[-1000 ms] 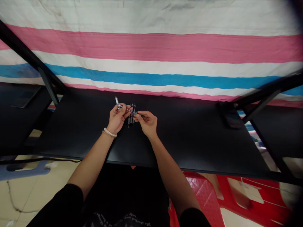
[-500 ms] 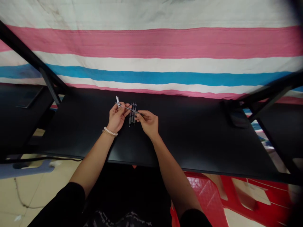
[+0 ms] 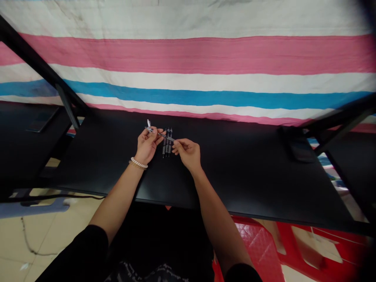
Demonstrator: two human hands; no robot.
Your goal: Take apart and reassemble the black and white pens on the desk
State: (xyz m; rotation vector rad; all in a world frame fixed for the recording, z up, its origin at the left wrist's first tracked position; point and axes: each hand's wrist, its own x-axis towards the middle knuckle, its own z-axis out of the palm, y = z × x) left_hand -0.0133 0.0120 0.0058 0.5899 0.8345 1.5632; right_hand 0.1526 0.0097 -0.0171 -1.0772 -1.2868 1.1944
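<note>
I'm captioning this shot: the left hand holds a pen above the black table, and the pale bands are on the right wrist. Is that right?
Not quite. The head view shows the pale bands on the left wrist, not the right. The rest stands: the left hand holds a pen above the black table.

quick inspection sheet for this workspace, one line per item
surface: black table, sheen near the front edge
things: held pen between the hands; three dark pens side by side below it
clutter: dark phone-like object, right side
hands: left hand and right hand each pinch the held pen
cables: thin cord on the floor, left
surroundings: striped sheet behind, red plastic seat below
</note>
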